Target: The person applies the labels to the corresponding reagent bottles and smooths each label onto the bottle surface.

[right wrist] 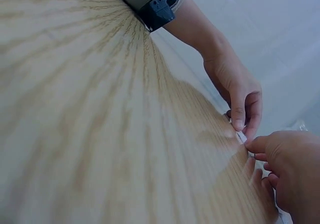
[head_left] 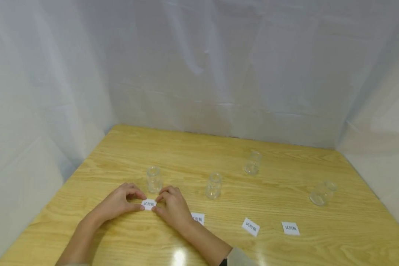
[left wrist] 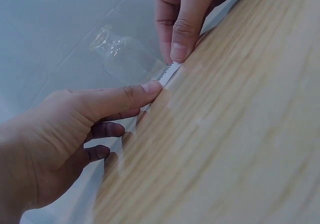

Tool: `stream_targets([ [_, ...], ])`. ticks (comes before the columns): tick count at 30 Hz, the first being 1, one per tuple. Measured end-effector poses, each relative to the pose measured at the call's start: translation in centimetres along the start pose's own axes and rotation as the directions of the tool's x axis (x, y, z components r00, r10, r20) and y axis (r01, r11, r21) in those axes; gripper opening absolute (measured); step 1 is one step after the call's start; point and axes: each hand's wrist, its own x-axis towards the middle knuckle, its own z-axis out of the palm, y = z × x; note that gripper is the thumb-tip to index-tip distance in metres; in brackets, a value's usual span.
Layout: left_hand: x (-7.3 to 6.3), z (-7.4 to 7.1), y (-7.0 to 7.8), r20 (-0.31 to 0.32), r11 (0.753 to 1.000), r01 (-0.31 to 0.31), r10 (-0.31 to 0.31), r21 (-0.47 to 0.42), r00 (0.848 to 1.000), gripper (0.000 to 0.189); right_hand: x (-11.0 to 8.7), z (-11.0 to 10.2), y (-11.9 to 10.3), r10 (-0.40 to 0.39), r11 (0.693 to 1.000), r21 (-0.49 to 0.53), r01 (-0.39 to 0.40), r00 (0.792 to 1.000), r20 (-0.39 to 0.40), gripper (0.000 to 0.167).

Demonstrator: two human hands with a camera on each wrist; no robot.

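A small white paper label (head_left: 149, 204) with dark handwritten characters lies low over the wooden table, near its front left part. My left hand (head_left: 119, 201) pinches the label's left edge with thumb and forefinger. At the opposite edge, my right hand (head_left: 175, 210) pinches it the same way. In the left wrist view the label (left wrist: 170, 74) shows as a thin strip between both thumbs. Just behind the label stands a clear glass bottle (head_left: 154, 181), close to the right fingertips. Another label (head_left: 198, 218) is partly hidden by the right wrist.
More clear glass bottles stand to the right: one nearby (head_left: 213, 186), one farther back (head_left: 253, 163) and one at the far right (head_left: 321, 193). Two further labels, a tilted one (head_left: 251, 226) and a straighter one (head_left: 290, 228), lie near the front. White sheeting (head_left: 219, 74) encloses the table.
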Motion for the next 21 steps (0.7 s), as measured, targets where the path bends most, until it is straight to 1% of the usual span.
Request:
stream_targets([
  [2, 0.0, 0.0, 0.0, 0.007, 1.000, -0.003, 0.004, -0.002, 1.000, 0.030, 0.1, 0.1, 0.0, 0.005, 1.000, 0.008, -0.005, 1.000, 0.000, 0.021],
  [8, 0.1, -0.1, 0.1, 0.019, 1.000, 0.020, -0.020, -0.007, 1.000, 0.033, 0.2, 0.0, -0.1, 0.009, 1.000, 0.022, -0.009, 1.000, -0.009, 0.017],
  [10, 0.1, -0.1, 0.0, 0.017, 1.000, 0.005, -0.004, -0.020, 1.000, 0.032, 0.2, 0.0, -0.1, 0.015, 1.000, 0.027, -0.015, 1.000, -0.009, 0.018],
  [13, 0.0, 0.1, 0.1, 0.032, 0.997, -0.004, 0.006, -0.074, 0.999, 0.033, 0.2, 0.0, -0.1, 0.026, 0.999, 0.038, -0.025, 1.000, -0.015, 0.026],
  [16, -0.1, 0.3, 0.6, 0.059, 0.987, 0.001, 0.009, -0.163, 0.998, 0.034, 0.2, 0.1, -0.1, 0.046, 0.994, 0.104, -0.043, 0.998, -0.035, 0.028],
  [18, -0.2, 0.4, 0.9, 0.070, 0.977, 0.010, 0.005, -0.212, 0.998, 0.034, 0.2, 0.0, -0.3, 0.087, 0.975, 0.208, -0.079, 0.996, -0.031, 0.022],
  [19, -0.1, 0.5, 1.0, 0.072, 0.972, 0.016, 0.001, -0.234, 0.997, 0.033, 0.2, 0.0, -0.3, 0.113, 0.958, 0.269, -0.100, 0.993, -0.030, 0.020],
  [21, 0.0, 0.7, 1.1, 0.064, 0.967, 0.013, 0.004, -0.254, 0.998, 0.032, 0.2, -0.2, -0.4, 0.169, 0.909, 0.389, -0.146, 0.985, -0.026, 0.017],
])
